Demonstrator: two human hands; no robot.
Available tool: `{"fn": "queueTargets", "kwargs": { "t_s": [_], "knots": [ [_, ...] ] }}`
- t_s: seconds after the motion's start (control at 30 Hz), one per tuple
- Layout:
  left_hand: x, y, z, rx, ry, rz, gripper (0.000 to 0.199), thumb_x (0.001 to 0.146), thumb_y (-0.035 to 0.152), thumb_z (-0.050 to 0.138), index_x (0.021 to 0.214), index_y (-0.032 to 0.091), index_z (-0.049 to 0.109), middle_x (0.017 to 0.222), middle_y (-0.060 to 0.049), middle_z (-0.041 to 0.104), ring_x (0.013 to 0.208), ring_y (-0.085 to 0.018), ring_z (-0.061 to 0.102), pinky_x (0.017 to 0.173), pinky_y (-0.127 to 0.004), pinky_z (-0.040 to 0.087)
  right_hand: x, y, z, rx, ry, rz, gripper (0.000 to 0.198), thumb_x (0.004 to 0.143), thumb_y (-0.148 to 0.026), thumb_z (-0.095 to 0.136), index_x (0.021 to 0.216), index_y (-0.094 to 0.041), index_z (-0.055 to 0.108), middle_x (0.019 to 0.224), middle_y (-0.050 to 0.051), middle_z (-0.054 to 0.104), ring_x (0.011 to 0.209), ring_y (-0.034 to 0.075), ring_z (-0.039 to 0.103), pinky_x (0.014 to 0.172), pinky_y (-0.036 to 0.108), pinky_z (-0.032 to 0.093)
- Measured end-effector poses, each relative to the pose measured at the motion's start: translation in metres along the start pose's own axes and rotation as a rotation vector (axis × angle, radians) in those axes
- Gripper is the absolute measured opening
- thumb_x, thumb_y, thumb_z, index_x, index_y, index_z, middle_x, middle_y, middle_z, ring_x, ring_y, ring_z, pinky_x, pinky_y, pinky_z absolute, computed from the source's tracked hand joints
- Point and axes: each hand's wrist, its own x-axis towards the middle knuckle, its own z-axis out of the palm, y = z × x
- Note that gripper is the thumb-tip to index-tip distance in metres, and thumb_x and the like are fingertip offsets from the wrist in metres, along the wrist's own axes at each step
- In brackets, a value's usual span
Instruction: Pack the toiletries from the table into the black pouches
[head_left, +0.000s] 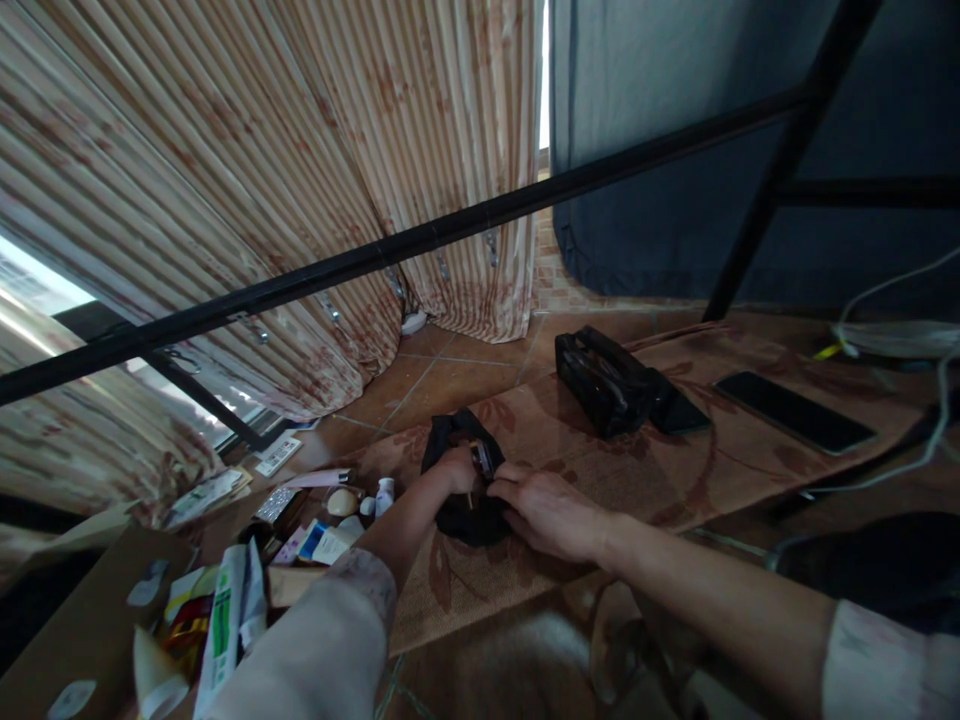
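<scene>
On the patterned brown cloth (465, 590), a small black pouch (472, 525) lies with its mouth open. My left hand (456, 472) reaches into that mouth, and its fingers are hidden inside. A small dark item with a pale, shiny part (482, 460) shows in the opening beside those fingers. My right hand (544, 503) grips the pouch's right edge, its fingers closed on the black fabric. Farther right stands a larger black bag (600, 380), apart from both hands.
Small bottles, packets and tubes (330, 545) crowd the left side by a cardboard box (90, 610). A phone (795, 410) rests at the right, near a white cable (930, 440). A black metal bar (450, 228) crosses in front of the curtains (285, 150).
</scene>
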Motion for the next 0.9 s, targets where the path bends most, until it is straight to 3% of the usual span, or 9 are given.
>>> {"fn": "queueTargets", "kwargs": {
  "t_s": [0.17,0.33,0.43,0.6,0.7,0.77,0.9],
  "knots": [
    [-0.015,0.01,-0.012,0.026,0.033,0.025,0.028,0.063,0.012,0.069,0.091,0.013,0.064,0.093,-0.014,0.072,0.091,-0.025,0.069,0.069,-0.024,0.05,-0.001,-0.001,0.0,-0.014,0.005,-0.055,0.029,0.084,-0.009,0.05,0.109,-0.019,0.062,0.105,0.007,0.059,0.092,0.018,0.06,0.076,0.028,0.045],
    [-0.041,0.004,-0.024,-0.017,0.138,0.12,0.03,0.075,0.013,0.059,0.104,0.015,0.062,0.104,-0.014,0.07,0.098,-0.023,0.067,0.08,-0.026,0.05,-0.002,0.0,0.0,-0.038,-0.003,-0.09,0.027,0.085,-0.012,0.049,0.109,-0.018,0.062,0.108,0.008,0.06,0.088,0.018,0.061,0.073,0.028,0.047],
    [-0.06,-0.009,-0.02,-0.197,0.274,0.209,0.038,0.08,0.015,0.054,0.119,0.016,0.055,0.109,-0.011,0.069,0.099,-0.019,0.066,0.086,-0.028,0.05,-0.002,0.0,0.0,-0.02,0.007,-0.115,0.027,0.086,-0.012,0.049,0.108,-0.019,0.062,0.114,0.008,0.058,0.091,0.017,0.062,0.077,0.028,0.047],
    [-0.096,-0.027,0.003,-0.759,0.604,0.206,0.038,0.082,0.029,0.055,0.118,0.018,0.055,0.117,-0.011,0.066,0.099,-0.02,0.067,0.088,-0.036,0.053,-0.002,-0.002,-0.003,0.03,0.056,-0.119,0.03,0.087,-0.012,0.048,0.112,-0.021,0.062,0.117,0.006,0.058,0.098,0.016,0.061,0.085,0.028,0.048],
    [-0.117,-0.038,0.023,-0.941,0.768,0.033,0.033,0.081,0.033,0.056,0.11,0.018,0.057,0.114,-0.01,0.068,0.104,-0.021,0.065,0.093,-0.036,0.051,-0.002,-0.001,-0.006,0.068,0.118,-0.107,0.03,0.088,-0.012,0.047,0.113,-0.022,0.062,0.12,0.006,0.057,0.1,0.016,0.061,0.088,0.029,0.048],
    [-0.127,-0.046,0.039,-0.96,0.787,-0.087,0.03,0.081,0.033,0.054,0.107,0.017,0.058,0.112,-0.01,0.068,0.104,-0.021,0.065,0.092,-0.035,0.051,-0.002,0.001,-0.006,0.098,0.168,-0.092,0.031,0.088,-0.012,0.047,0.113,-0.022,0.062,0.12,0.006,0.057,0.102,0.016,0.06,0.089,0.03,0.048],
    [-0.143,-0.062,0.074,-0.885,0.735,-0.182,0.03,0.081,0.034,0.051,0.104,0.017,0.058,0.101,-0.009,0.07,0.095,-0.021,0.067,0.086,-0.033,0.053,-0.001,0.006,-0.006,0.126,0.253,-0.047,0.03,0.088,-0.013,0.049,0.112,-0.023,0.062,0.109,0.005,0.062,0.096,0.017,0.061,0.085,0.03,0.048]
  ]
}}
